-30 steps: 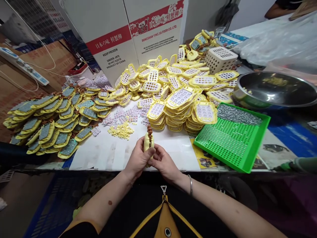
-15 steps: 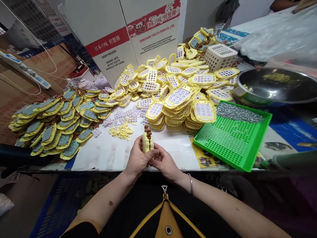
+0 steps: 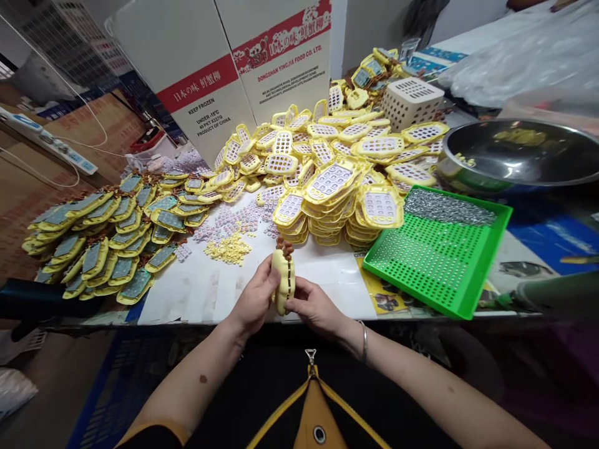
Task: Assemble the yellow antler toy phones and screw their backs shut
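Note:
Upright over the table's front edge is a yellow plastic toy casing (image 3: pixel 283 284) with brown knobs at its top and a dark slotted seam along its side. My left hand (image 3: pixel 256 296) is wrapped round its left side, thumb on the face. The fingers of my right hand (image 3: pixel 316 307) are closed on its lower right edge. Just beyond lie small yellow plastic pieces (image 3: pixel 228 249) and lilac key pieces (image 3: pixel 229 223). Stacked yellow shells with lilac key grids (image 3: pixel 333 187) stand behind the hands.
Yellow casings with grey-green boards (image 3: pixel 100 234) are heaped at left. A green perforated tray (image 3: pixel 435 262) of small metal parts (image 3: pixel 447 207) lies right, near a steel bowl (image 3: pixel 515 168) and a beige basket (image 3: pixel 412 103). A white carton (image 3: pixel 262 81) stands at the back.
The casing has turned so more of its yellow face and slotted seam shows, and it sits slightly lower. My right hand has shifted from its front to its lower right edge.

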The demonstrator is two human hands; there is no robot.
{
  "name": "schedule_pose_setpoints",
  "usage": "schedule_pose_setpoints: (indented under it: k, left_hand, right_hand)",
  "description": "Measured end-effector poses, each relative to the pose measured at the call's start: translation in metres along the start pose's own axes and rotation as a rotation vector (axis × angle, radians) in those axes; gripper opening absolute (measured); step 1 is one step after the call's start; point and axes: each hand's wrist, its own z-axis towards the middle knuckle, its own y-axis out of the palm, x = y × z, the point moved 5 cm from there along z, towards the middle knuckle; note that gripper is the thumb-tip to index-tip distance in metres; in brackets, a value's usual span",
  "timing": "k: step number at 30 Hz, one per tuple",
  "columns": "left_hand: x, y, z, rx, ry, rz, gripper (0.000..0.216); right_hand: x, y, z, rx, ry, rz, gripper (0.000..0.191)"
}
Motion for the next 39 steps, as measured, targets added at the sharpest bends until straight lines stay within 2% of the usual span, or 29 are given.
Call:
schedule_pose_setpoints:
  k: [4,6,8,10,11,13,16,18,21,23,26,28,31,33,36,39]
  left_hand:
    - [-0.004,-0.004,0.004,-0.11,-0.128,-0.096,0.066]
    - [-0.009,-0.003,0.005,-0.101,-0.162,-0.162,0.064]
    - [-0.013,-0.003,0.005,0.007,-0.142,-0.185,0.058]
    - [-0.013,-0.005,0.005,0.128,-0.092,-0.174,0.052]
    - [-0.013,-0.004,0.004,0.147,-0.081,-0.167,0.05]
    - [-0.014,0.0,0.003,0.076,-0.099,-0.183,0.049]
    - [-0.014,0.004,0.001,-0.068,-0.135,-0.253,0.056]
    - [-0.015,0.003,0.001,-0.036,-0.127,-0.263,0.055]
    - [-0.017,0.002,0.002,0.082,-0.09,-0.245,0.049]
    - [-0.018,0.006,0.001,0.072,-0.083,-0.261,0.049]
    - [-0.018,0.008,0.001,0.005,-0.102,-0.259,0.05]
    - [-0.017,0.006,0.0,0.02,-0.079,-0.239,0.046]
    - [-0.012,0.008,-0.001,0.069,-0.007,-0.232,0.044]
    - [-0.008,0.014,-0.001,0.059,0.025,-0.214,0.045]
    - [-0.002,0.021,-0.001,0.025,0.1,-0.168,0.045]
    - [0.002,0.019,-0.004,0.02,0.228,-0.126,0.037]
  right_hand:
    - [0.005,0.002,-0.009,-0.157,0.154,0.01,0.055]
    - [0.005,0.0,-0.012,-0.164,0.137,-0.076,0.058]
    - [0.001,-0.004,-0.013,-0.095,0.074,-0.203,0.061]
    - [-0.006,-0.009,-0.014,0.052,-0.022,-0.384,0.06]
    - [-0.011,-0.011,-0.014,0.125,-0.073,-0.484,0.057]
    - [-0.021,-0.011,-0.016,0.206,-0.151,-0.663,0.05]
    - [-0.028,-0.005,-0.018,0.153,-0.167,-0.757,0.042]
    - [-0.03,-0.002,-0.019,0.122,-0.155,-0.823,0.045]
    - [-0.033,-0.004,-0.02,0.183,-0.138,-0.948,0.047]
    - [-0.033,-0.006,-0.019,0.204,-0.137,-0.883,0.042]
    - [-0.031,-0.007,-0.016,0.145,-0.128,-0.714,0.041]
    - [-0.032,-0.008,-0.016,0.146,-0.157,-0.708,0.042]
    - [-0.04,-0.01,-0.021,0.251,-0.299,-0.79,0.039]
    - [-0.044,-0.01,-0.024,0.297,-0.372,-0.823,0.038]
    - [-0.043,-0.011,-0.025,0.298,-0.393,-0.763,0.04]
    - [-0.04,-0.017,-0.026,0.341,-0.402,-0.674,0.04]
